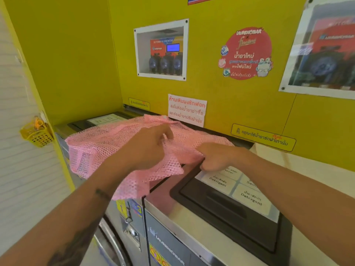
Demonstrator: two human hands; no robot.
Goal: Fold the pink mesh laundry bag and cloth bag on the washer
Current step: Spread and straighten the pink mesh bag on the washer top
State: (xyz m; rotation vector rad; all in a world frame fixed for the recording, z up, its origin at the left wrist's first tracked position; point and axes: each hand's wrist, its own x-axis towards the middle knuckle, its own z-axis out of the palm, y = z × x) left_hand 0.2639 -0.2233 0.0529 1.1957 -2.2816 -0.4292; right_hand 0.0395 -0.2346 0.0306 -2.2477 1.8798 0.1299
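Pinching the pink mesh bag (107, 148) over the washer's (192, 214) left edge, both hands, left hand (148, 146) and right hand (217, 156), work beside "Detergent" labels (236, 191).

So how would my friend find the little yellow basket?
Start at the washers and the yellow wall behind them. Go to the white slatted wall on the far left. The basket hangs there, small, full of holes, with something orange inside; nothing else hangs on that wall.

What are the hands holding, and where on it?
Both the left hand and right hand grip the pink mesh bag, pinching its near right edge.
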